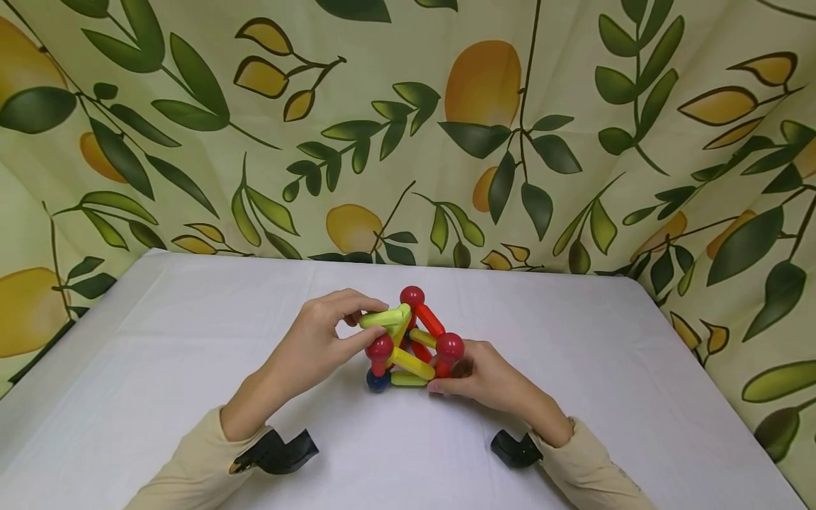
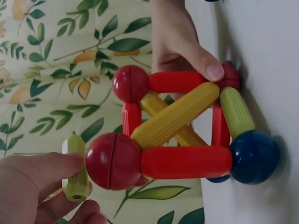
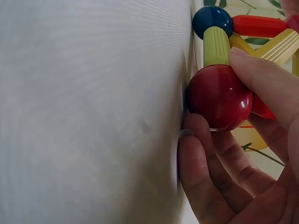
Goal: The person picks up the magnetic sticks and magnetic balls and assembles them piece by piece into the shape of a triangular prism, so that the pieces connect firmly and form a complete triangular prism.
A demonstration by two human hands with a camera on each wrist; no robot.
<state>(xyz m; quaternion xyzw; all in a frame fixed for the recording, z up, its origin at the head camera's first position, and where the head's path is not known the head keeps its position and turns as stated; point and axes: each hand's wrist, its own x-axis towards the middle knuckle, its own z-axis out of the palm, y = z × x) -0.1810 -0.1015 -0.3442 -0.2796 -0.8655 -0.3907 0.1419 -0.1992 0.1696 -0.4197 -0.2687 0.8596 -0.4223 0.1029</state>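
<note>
A boxy frame of magnetic rods and balls stands on the table between both hands. Its rods are red, yellow and light green; red balls sit at its top corners, and a blue ball is at a lower one. My left hand pinches a loose light green rod between thumb and fingers, close beside an upper red ball. With thumb and fingers, my right hand grips the frame's lower right corner around a red ball; a light green rod joins that ball.
A white cloth covers the table. Behind it hangs a curtain printed with leaves and fruit. Black straps hang at both wrists, low over the table.
</note>
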